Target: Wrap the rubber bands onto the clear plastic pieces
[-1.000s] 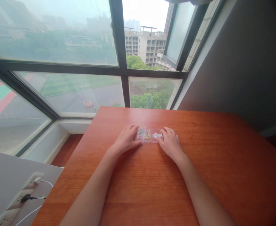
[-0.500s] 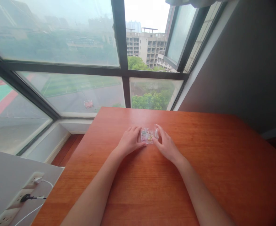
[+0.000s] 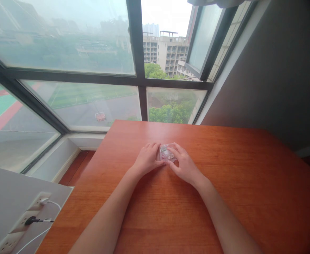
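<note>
A small clear plastic box [image 3: 164,150] lies flat on the brown wooden table, with small coloured loops inside that are too small to name surely. My left hand [image 3: 147,157] grips its left side, thumb at the near corner and fingers at the far one. Over the right part lies my right hand [image 3: 183,163], its thumb at the near edge and its fingers on the top and far edge. A clear lid seems to cover the box under these fingers. The right side of the box is partly hidden by my right hand.
The wooden table [image 3: 155,218] extends around both arms. Beyond its far edge stands a dark-framed window [image 3: 142,102]. A grey wall [image 3: 263,81] is on the right. At lower left, plugs and cables are in wall sockets [image 3: 20,223].
My right hand has moved left over the box, bringing the clear lid down from its raised position at the right. My left hand has kept its hold on the left side.
</note>
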{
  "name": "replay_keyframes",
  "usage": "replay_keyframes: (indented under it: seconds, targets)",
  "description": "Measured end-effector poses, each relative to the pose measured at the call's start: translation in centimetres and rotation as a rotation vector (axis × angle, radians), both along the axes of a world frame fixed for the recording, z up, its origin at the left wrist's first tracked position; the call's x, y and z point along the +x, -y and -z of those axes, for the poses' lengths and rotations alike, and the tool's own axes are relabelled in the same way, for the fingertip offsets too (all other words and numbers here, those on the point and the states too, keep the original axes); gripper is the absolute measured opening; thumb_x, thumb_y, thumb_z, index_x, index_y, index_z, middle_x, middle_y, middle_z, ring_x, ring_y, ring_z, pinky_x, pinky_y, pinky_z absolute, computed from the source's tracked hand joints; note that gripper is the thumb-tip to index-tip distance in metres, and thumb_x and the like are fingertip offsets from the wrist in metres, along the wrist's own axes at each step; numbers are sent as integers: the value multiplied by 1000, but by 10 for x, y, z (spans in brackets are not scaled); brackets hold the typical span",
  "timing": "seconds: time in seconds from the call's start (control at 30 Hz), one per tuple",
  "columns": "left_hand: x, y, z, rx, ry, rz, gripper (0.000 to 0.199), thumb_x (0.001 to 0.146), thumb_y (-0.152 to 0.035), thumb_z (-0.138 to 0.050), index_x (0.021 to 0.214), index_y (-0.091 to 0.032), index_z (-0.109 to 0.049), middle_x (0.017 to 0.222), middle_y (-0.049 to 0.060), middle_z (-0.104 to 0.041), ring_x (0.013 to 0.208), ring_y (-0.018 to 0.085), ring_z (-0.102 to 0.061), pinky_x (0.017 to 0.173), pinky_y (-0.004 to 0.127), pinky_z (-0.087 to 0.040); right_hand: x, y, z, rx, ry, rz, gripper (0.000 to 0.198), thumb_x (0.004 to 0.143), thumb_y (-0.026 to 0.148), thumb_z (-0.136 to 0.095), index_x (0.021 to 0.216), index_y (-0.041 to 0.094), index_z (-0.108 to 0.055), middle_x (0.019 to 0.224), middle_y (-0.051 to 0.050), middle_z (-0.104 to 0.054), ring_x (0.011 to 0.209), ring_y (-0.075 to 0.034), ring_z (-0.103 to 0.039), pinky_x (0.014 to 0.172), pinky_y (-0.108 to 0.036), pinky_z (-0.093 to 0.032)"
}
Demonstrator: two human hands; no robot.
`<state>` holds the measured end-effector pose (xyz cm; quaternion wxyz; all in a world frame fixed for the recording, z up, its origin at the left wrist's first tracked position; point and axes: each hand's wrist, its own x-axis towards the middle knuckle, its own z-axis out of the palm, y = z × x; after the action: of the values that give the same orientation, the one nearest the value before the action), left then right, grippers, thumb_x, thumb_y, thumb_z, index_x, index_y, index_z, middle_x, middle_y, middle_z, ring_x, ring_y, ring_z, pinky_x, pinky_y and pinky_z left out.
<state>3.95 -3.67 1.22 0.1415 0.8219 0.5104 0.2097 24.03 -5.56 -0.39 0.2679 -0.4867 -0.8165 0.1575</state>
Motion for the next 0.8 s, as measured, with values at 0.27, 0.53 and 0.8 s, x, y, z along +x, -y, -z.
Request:
replay_keyframes:
  seconds: [0.27, 0.53, 0.8]
  targets:
    - [2, 2, -1, -2, -7, -7, 56, 68, -44, -74, 114, -20, -53, 117, 11, -57, 108, 28, -53, 89, 38, -42, 0, -2, 2, 46, -14, 38, 43, 79, 32, -62, 121, 21, -60, 139, -13, -45, 126, -28, -44, 105, -45, -39]
    - [2, 2, 0, 2, 13, 20, 56, 68, -49, -73, 111, -20, -53, 114, 10, -60, 105, 28, -54, 88, 38, -42, 3, -5, -1, 18, -12, 13, 47, 80, 38, -64, 124, 22, -58, 138, -12, -45, 128, -26, -42, 107, -44, -37]
    - [-1, 1, 1, -24, 38, 71, 71, 66, -51, -74, 124, -22, -47, 125, 9, -57, 112, 28, -52, 95, 39, -39, 9, -3, -7, -2, 26, -85, 53, 81, 34, -65, 132, 26, -52, 137, -11, -47, 126, -24, -43, 107, -42, -37]
